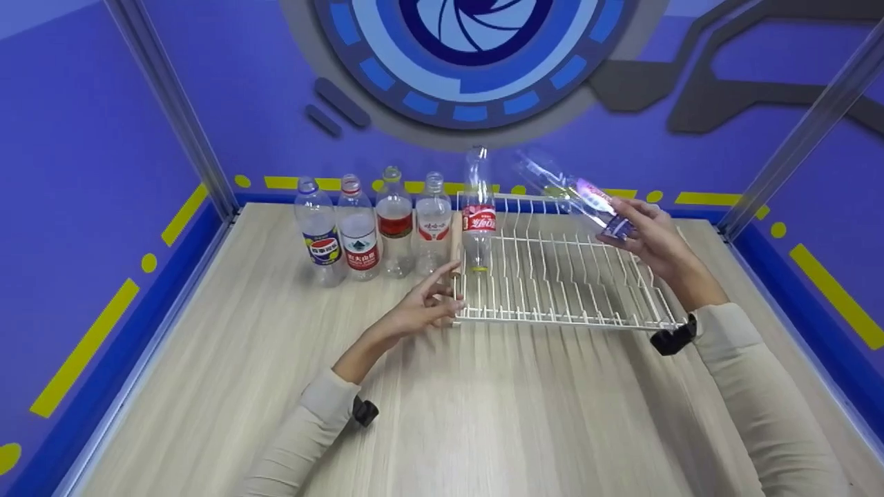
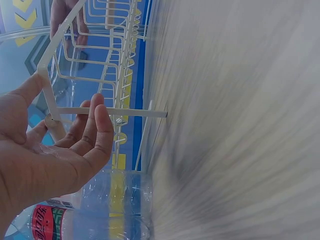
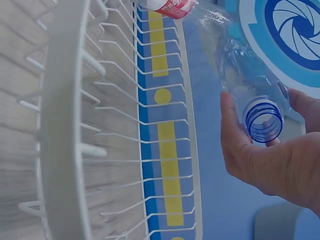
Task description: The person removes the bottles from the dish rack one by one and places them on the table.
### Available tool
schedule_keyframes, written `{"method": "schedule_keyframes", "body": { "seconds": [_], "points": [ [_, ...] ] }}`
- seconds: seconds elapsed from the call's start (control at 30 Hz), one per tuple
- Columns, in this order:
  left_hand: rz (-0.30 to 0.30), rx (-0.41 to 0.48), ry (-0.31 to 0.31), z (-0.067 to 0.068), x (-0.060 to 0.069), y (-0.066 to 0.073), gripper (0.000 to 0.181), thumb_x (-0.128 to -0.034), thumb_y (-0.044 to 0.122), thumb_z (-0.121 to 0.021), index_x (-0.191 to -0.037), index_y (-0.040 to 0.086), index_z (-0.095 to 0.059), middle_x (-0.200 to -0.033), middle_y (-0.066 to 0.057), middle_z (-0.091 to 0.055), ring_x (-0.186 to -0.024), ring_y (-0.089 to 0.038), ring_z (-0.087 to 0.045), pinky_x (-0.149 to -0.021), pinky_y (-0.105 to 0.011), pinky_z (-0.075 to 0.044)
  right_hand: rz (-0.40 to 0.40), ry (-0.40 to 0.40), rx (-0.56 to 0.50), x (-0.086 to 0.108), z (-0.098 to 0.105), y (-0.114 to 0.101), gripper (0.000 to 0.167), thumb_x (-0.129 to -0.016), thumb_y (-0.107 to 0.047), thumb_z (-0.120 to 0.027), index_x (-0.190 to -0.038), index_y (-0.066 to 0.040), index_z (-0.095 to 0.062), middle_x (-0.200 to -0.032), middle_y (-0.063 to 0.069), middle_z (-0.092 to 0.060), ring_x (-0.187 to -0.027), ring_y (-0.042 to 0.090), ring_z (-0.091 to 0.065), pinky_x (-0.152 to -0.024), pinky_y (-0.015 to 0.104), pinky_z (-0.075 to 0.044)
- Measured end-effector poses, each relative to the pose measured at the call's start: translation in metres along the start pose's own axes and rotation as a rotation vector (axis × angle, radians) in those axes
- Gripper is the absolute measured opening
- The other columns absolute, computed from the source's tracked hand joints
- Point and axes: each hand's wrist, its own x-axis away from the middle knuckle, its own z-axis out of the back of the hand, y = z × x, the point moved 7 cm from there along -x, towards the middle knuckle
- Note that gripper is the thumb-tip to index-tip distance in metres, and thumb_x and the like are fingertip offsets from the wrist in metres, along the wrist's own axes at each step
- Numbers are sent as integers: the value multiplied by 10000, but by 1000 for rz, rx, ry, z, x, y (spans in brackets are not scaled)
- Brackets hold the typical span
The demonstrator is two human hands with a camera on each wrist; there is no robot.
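My right hand [image 1: 652, 241] [image 3: 272, 157] holds a clear bottle [image 1: 595, 200] [image 3: 247, 75] above the right part of a white wire rack [image 1: 545, 321] [image 2: 48, 90] [image 3: 61, 125]. The bottle lies tilted, its open blue-ringed mouth beside my fingers in the right wrist view. With thumb and fingers, my left hand [image 1: 414, 307] [image 2: 60, 160] grips the rack's left end, by its wooden handle [image 1: 456, 241]. A red-labelled bottle [image 1: 479, 218] [image 3: 175, 6] stands in the rack's left end, a yellow ring at its lower end.
Left of the rack several clear labelled bottles stand in a row, among them a blue-labelled one [image 1: 324, 250] and a red-labelled one [image 1: 396, 226]. Blue walls enclose the wooden table [image 1: 483, 414] at the back and sides.
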Motion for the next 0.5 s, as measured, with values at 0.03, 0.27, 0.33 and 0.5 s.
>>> {"method": "schedule_keyframes", "body": {
  "seconds": [0.03, 0.27, 0.33, 0.5],
  "points": [
    [2, -2, -4, -1, 0, 0, 751, -1009, 217, -652, -1625, 345, -242, -1362, -182, -512, -989, -158, -622, -843, -387, -555, 7, -2, -31, 3, 2, 0, 221, -1005, -165, -644, -1188, -96, -542, -1063, 58, -665, -945, 168, -703, -870, 385, -622],
    [-5, -12, -4, -3, -1, 0, 749, -1012, 221, -647, -1628, 337, -236, -1382, -213, -498, -983, -174, -631, -860, -419, -559, 90, -45, -101, 14, 10, -4, 106, -1018, -122, -618, -1101, -124, -683, -1061, 46, -683, -956, 173, -684, -863, 385, -624],
    [-6, -17, -5, -2, -1, 0, 749, -1013, 226, -646, -1629, 336, -233, -1393, -222, -496, -988, -173, -628, -873, -433, -562, 111, -63, -100, 17, 10, -4, 129, -1021, -104, -607, -1094, -124, -711, -1078, 48, -675, -965, 176, -673, -852, 377, -626],
    [-13, -13, -11, -1, 0, 1, 753, -1016, 235, -640, -1633, 341, -221, -1428, -250, -473, -1018, -180, -614, -879, -415, -555, 147, -108, -54, 24, 3, -2, 187, -1034, -93, -576, -1102, -128, -747, -1152, 40, -639, -972, 172, -665, -822, 365, -630]
  ]
}}
